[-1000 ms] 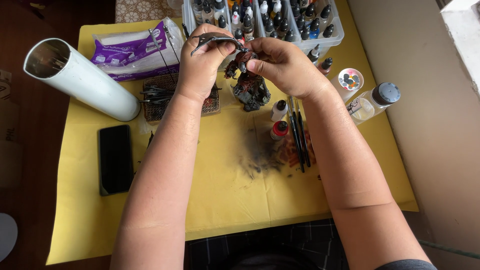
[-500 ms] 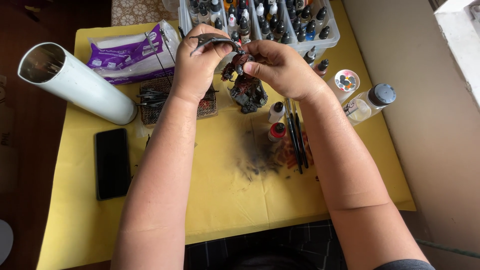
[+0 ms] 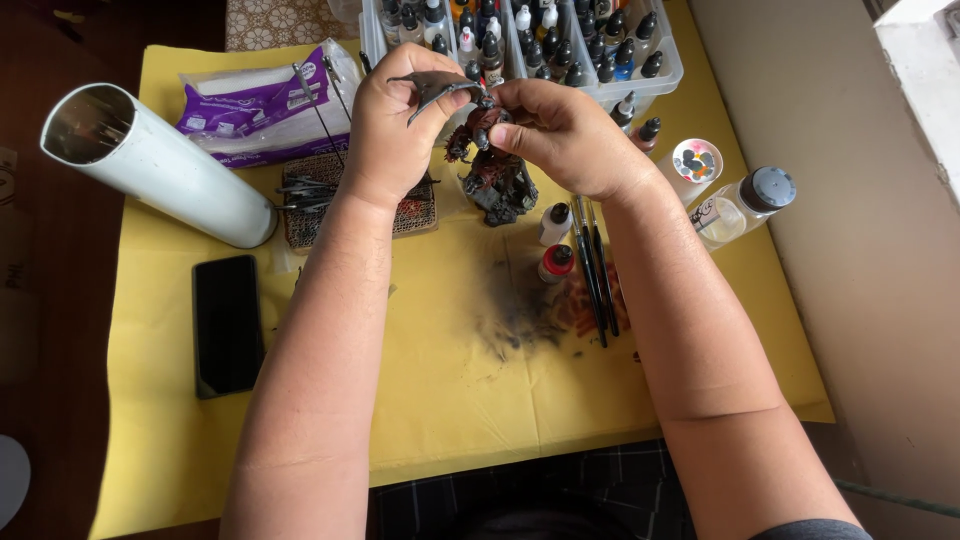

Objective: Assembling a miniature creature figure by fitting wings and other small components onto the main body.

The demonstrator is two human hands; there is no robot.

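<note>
Yellow table cover (image 3: 420, 400) spans the work area; a dark smudge of paint or primer stains it near the middle. White tube (image 3: 160, 165) lies on its side at far left, open end toward the far edge; purple-and-white packet (image 3: 250, 105) just right of it. Clear tray of small paint bottles (image 3: 560, 50) along the far edge. Black phone (image 3: 228, 325) lies flat, near left. Clear bottle with dark cap (image 3: 745, 205) far right, small paint palette (image 3: 697, 160) beside it. Brushes (image 3: 592, 275) lie right of centre, two dropper bottles (image 3: 553, 245) touching or just beside them.

Left hand (image 3: 395, 130): fingers curled, thumb and forefinger pinching a grey wing piece (image 3: 432, 88). Right hand (image 3: 565, 135): fingertips pressed together on the upper part of the dark red miniature (image 3: 492, 165), which stands far centre, between both hands, base seemingly on the table.

Progress, judged: figure already carries colour; wing is grey and held against the body; whether joined, cannot tell; painting of wing appears left.
</note>
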